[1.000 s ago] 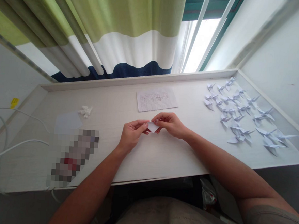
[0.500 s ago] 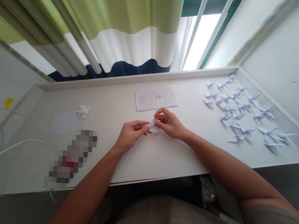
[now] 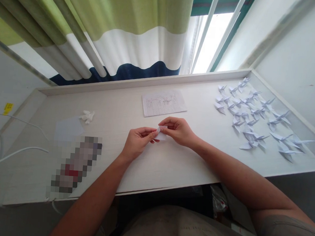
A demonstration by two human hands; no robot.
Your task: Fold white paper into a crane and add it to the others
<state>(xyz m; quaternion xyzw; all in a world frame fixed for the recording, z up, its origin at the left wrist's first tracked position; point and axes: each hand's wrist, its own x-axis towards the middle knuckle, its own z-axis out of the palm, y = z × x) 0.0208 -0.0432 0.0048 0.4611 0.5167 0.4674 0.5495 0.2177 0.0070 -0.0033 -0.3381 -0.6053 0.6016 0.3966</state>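
A small folded piece of white paper (image 3: 161, 136) is pinched between my two hands above the middle of the white desk (image 3: 167, 172). My left hand (image 3: 139, 141) grips its left side, thumb on top and fingers beneath. From the right, my right hand (image 3: 178, 130) pinches the upper part between thumb and fingertips. My fingers cover part of the paper, so its full shape is hidden. Just beyond my hands lies a printed sheet (image 3: 162, 103) with a table on it. Several folded white paper cranes (image 3: 250, 122) stand in a group to the right.
On the left lie a crumpled white tissue (image 3: 87, 117), a flat white paper sheet (image 3: 68, 129) and a pixel-blurred object (image 3: 75, 168). White cables (image 3: 17, 155) run along the left side. A raised rim (image 3: 138, 81) borders the desk's back, below the curtain (image 3: 142, 30).
My right fingers have come down and closed in toward my left thumb, folding over the paper's upper tip. My left hand stays nearly in place.
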